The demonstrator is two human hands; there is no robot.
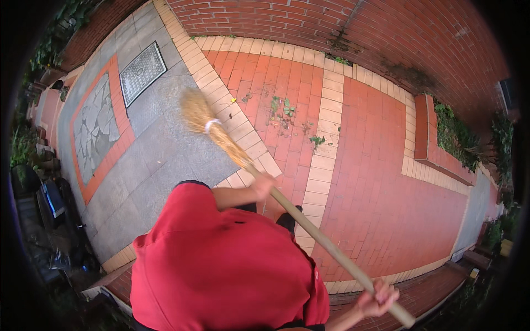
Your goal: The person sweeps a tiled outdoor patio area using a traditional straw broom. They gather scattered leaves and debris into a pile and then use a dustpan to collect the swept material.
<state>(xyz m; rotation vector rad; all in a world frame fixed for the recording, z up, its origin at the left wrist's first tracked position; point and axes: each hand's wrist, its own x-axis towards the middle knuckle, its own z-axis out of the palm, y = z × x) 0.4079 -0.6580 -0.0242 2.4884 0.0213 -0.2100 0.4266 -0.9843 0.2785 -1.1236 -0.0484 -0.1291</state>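
A straw broom (225, 142) with a long wooden handle (323, 238) lies slantwise across the view in both my hands. My left hand (263, 186) is closed around the handle just behind the bound straw. Farther back, close to the handle's end, my right hand (377, 298) grips it. The bristles (193, 108) are blurred at the border of the grey paving and the cream edging, so whether they touch the ground is unclear. A white band (212, 124) ties the straw. Green leaves (288, 108) and small debris are scattered on the red brick paving (306, 89), with another sprig (317, 141) nearer me.
Brick walls (265, 20) bound the far side. A raised brick planter (445, 165) with greenery juts out at right. Set into the grey paving (157, 153) is a metal manhole cover (143, 72). At the left edge stands a dark motor scooter (54, 207).
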